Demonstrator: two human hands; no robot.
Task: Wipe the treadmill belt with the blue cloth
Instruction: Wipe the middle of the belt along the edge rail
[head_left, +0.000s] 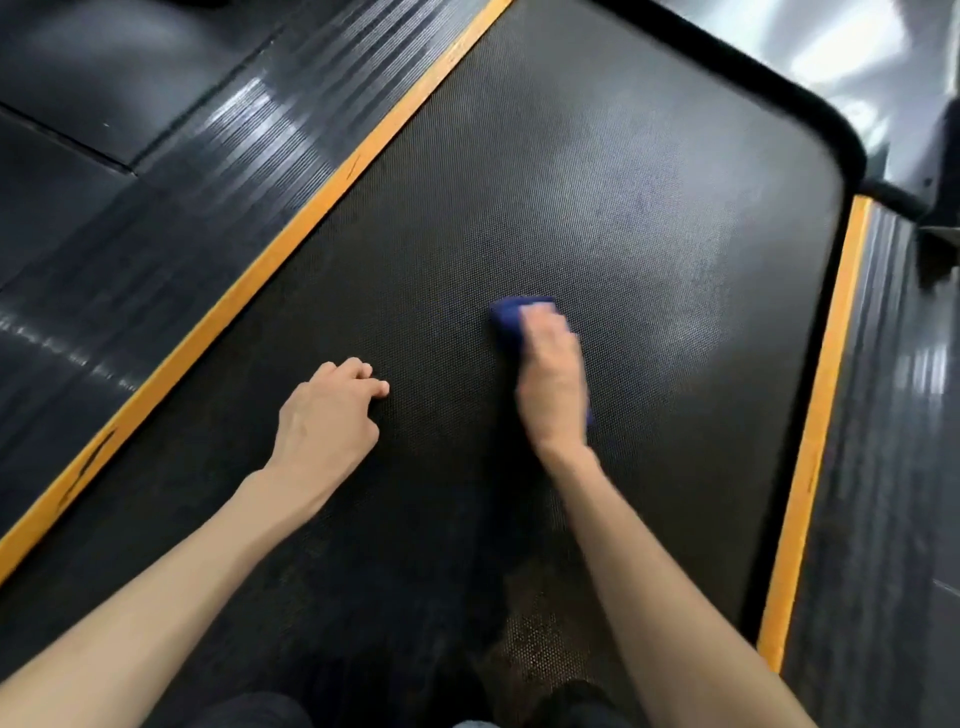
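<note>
Two hands: right hand clutches blue cloth against treadmill belt (mid-wipe); left hand loose, empty. Next, probably sweep onward.

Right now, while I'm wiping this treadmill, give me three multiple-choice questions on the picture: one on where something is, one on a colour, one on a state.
1. Where is the blue cloth?
A. On the floor.
B. On the treadmill belt, under the right hand.
C. Hanging from the console.

2. What colour are the strips along the belt's edges?
A. Green.
B. White.
C. Orange.

3. What is the left hand holding?
A. Nothing.
B. A spray bottle.
C. A brush.

Answers:
1 B, the cloth shows from under the right hand, on the belt.
2 C, the strips on both sides are orange.
3 A, its bent fingers rest on the belt with nothing in them.
</note>
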